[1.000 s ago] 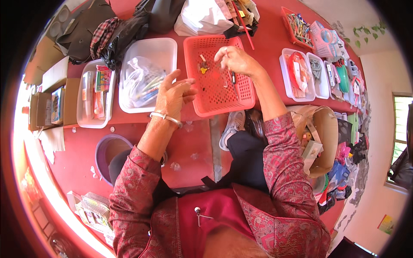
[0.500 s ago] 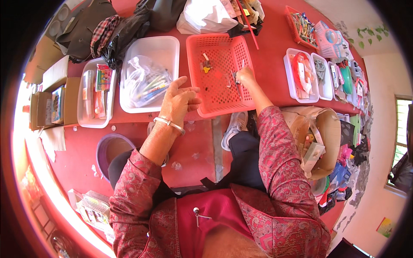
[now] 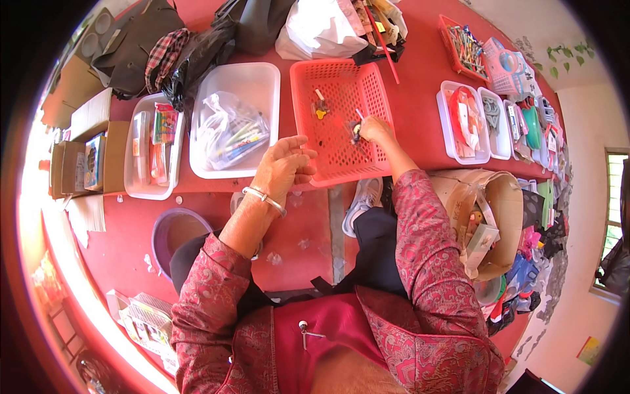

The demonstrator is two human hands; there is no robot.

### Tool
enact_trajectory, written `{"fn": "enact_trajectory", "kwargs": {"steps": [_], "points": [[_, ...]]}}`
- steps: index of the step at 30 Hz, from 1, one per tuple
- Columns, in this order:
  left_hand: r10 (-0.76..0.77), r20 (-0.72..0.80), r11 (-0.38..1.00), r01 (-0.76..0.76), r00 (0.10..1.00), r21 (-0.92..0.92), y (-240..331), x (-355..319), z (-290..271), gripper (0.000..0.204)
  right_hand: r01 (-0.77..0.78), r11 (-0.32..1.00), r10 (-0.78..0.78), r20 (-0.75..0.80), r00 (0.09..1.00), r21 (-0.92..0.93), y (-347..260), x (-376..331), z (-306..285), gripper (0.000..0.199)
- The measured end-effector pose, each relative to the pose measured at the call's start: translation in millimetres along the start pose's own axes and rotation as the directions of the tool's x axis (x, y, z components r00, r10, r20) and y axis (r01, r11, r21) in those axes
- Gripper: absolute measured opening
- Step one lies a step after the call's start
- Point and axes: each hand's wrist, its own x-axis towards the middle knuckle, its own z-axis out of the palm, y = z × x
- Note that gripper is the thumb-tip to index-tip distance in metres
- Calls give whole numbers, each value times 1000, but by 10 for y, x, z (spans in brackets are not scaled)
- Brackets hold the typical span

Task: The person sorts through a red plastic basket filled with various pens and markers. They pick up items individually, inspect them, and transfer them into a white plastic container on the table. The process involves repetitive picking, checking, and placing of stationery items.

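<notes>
A pinkish-red perforated plastic basket (image 3: 341,172) lies in front of me with a few small things on its floor. My right hand (image 3: 377,130) reaches into its right side, with closed fingers at a small cluster of dark and pale bits (image 3: 355,133). A thin white stick (image 3: 359,113) pokes up beside those fingertips. What exactly the fingers hold is too small to make out. Towards the basket's left, a small yellow piece (image 3: 321,114) rests by a short white stick (image 3: 319,94). My left hand (image 3: 283,167), wearing a bangle, hovers by the basket's near left corner, fingers apart and holding nothing.
Left of the basket stands a white tray (image 3: 272,98) holding a clear bag of pens (image 3: 233,134). A narrower tray (image 3: 134,187) lies farther left. Several more trays sit at right, above an open cardboard box (image 3: 508,223). A purple bucket (image 3: 157,240) stands on the floor.
My right hand has shifted slightly within the basket, and the small bits by its fingers now sit closer together. My left hand's fingers have lowered a little. The whole view has shifted slightly.
</notes>
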Motion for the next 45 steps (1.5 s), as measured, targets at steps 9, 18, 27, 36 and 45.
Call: {"fn": "enact_trajectory", "kwargs": {"steps": [9, 18, 27, 36, 45], "points": [[-26, 17, 1000, 26, 1000, -4, -4, -62, -13, 29, 237, 527, -170, -172, 970, 816, -471, 274, -154, 14], [-46, -1, 999, 46, 999, -8, -82, -61, -44, 26, -83, 967, 150, -275, 950, 239, -964, 482, 276, 23], [-33, 64, 999, 34, 997, -17, -43, -96, -14, 19, 106, 590, -171, -5, 985, 801, -330, 231, -359, 8], [-66, 116, 998, 63, 991, 32, -68, -87, 94, 18, 136, 407, -466, 77, 881, 903, -88, -238, -889, 17], [-5, -126, 988, -14, 992, -156, -44, 65, -91, 31, 222, 501, -732, 273, 624, 836, -632, -749, -1020, 11]]}}
